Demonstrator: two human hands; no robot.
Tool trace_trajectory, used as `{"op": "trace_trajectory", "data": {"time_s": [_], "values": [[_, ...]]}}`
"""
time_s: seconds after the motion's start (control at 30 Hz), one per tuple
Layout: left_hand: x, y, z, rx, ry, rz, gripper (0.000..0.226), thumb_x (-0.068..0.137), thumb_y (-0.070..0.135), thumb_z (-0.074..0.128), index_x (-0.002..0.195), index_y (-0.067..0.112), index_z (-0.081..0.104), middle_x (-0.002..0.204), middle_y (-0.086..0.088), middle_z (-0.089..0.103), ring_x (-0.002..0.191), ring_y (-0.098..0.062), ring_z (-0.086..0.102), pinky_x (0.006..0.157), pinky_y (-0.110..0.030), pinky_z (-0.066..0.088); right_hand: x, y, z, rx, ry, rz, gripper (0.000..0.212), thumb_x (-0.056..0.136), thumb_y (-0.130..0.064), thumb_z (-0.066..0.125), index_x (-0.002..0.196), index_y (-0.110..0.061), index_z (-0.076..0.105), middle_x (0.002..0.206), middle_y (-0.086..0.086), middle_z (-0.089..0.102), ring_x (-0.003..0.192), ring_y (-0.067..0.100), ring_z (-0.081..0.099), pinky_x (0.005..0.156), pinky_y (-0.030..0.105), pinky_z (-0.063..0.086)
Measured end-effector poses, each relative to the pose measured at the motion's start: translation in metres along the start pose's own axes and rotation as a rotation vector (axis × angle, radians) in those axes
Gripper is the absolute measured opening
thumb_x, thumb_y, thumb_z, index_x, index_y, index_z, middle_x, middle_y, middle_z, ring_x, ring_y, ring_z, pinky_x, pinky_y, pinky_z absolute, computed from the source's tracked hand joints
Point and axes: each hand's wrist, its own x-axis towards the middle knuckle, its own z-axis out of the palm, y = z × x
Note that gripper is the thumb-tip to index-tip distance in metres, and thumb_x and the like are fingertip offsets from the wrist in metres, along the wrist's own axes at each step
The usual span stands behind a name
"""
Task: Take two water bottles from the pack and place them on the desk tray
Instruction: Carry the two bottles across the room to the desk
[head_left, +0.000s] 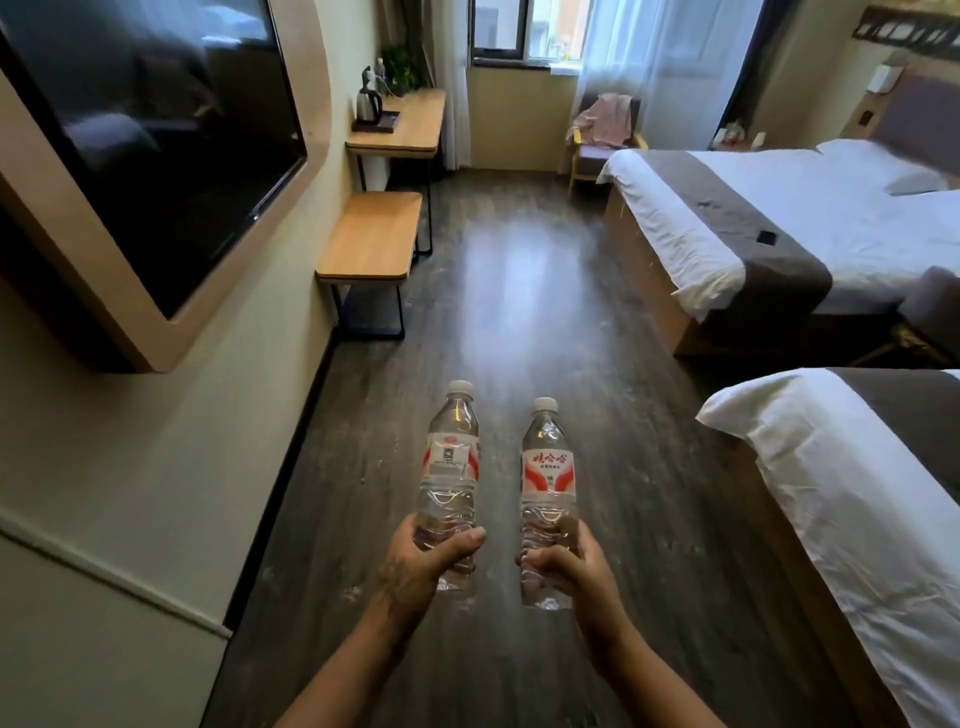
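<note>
Left hand (423, 558): closed around the lower part of the left bottle (451, 488), thumb across the front; the bottle stands upright in the grip, cap on.
Right hand (569, 569): closed in the same way around the lower part of the right bottle (548, 501), also upright and capped, its red label facing the person.
Bottles: side by side, close but not touching, carried over the dark floor (519, 312) in the near middle of the room.
Pack: not in view, so I cannot say where it is.
Tray (387, 123): a dark tray on the far desk (410, 130) along the left wall, with a kettle (368, 104) standing on its left part; the right part looks free.
Bench (371, 236): a lower wooden surface between the person and the desk, on the left.
Beds (779, 218): two on the right side, not part of the task.
Done: both bottles seem already taken, one in each hand.
Left to do: I judge the person must cross the room to the far desk and set both bottles down on the tray beside the kettle; nothing is placed yet.
</note>
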Motion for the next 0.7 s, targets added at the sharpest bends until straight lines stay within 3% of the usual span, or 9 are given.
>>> {"op": "trace_trajectory", "data": {"time_s": [0.17, 0.23, 0.37, 0.5, 0.7], "values": [[0.107, 0.026, -0.002, 0.004, 0.001, -0.03, 0.086, 0.054, 0.057, 0.097, 0.126, 0.015, 0.073, 0.112, -0.008, 0.088, 0.101, -0.027, 0.086, 0.096, -0.052, 0.069, 0.11, -0.023, 0.005, 0.029, -0.007, -0.004, 0.066, 0.069, -0.036, 0.085, 0.13, -0.025, 0.065, 0.116, 0.004, 0.083, 0.104, 0.027, 0.082, 0.075, 0.032, 0.068], [0.153, 0.04, 0.001, -0.002, 0.009, -0.032, 0.089, 0.054, 0.056, 0.098, 0.128, 0.013, 0.073, 0.111, -0.009, 0.088, 0.101, -0.029, 0.086, 0.095, -0.052, 0.069, 0.158, -0.035, 0.006, 0.027, -0.016, -0.013, 0.067, 0.068, -0.039, 0.085, 0.131, -0.025, 0.065, 0.117, 0.004, 0.083, 0.105, 0.027, 0.082, 0.075, 0.031, 0.068], [0.253, 0.072, 0.007, -0.003, 0.064, -0.056, 0.087, 0.05, 0.053, 0.099, 0.124, 0.013, 0.074, 0.105, -0.008, 0.089, 0.094, -0.026, 0.087, 0.077, -0.037, 0.071, 0.265, -0.06, 0.004, 0.036, -0.047, -0.001, 0.066, 0.069, -0.038, 0.084, 0.131, -0.023, 0.065, 0.119, 0.007, 0.083, 0.105, 0.029, 0.082, 0.078, 0.035, 0.068], [0.339, 0.111, 0.012, -0.023, 0.094, -0.065, 0.088, 0.05, 0.052, 0.1, 0.124, 0.014, 0.073, 0.11, -0.012, 0.088, 0.101, -0.036, 0.085, 0.097, -0.06, 0.068, 0.36, -0.097, 0.004, 0.026, -0.06, 0.005, 0.069, 0.067, -0.033, 0.085, 0.131, -0.018, 0.065, 0.117, 0.012, 0.083, 0.104, 0.034, 0.081, 0.079, 0.038, 0.067], [0.454, 0.163, 0.015, -0.041, 0.103, -0.045, 0.085, 0.052, 0.053, 0.098, 0.124, 0.016, 0.073, 0.109, -0.013, 0.087, 0.1, -0.038, 0.085, 0.095, -0.056, 0.069, 0.484, -0.146, 0.013, 0.015, -0.075, 0.0, 0.071, 0.064, -0.035, 0.085, 0.13, -0.017, 0.065, 0.116, 0.013, 0.082, 0.102, 0.034, 0.081, 0.08, 0.039, 0.066]]}}
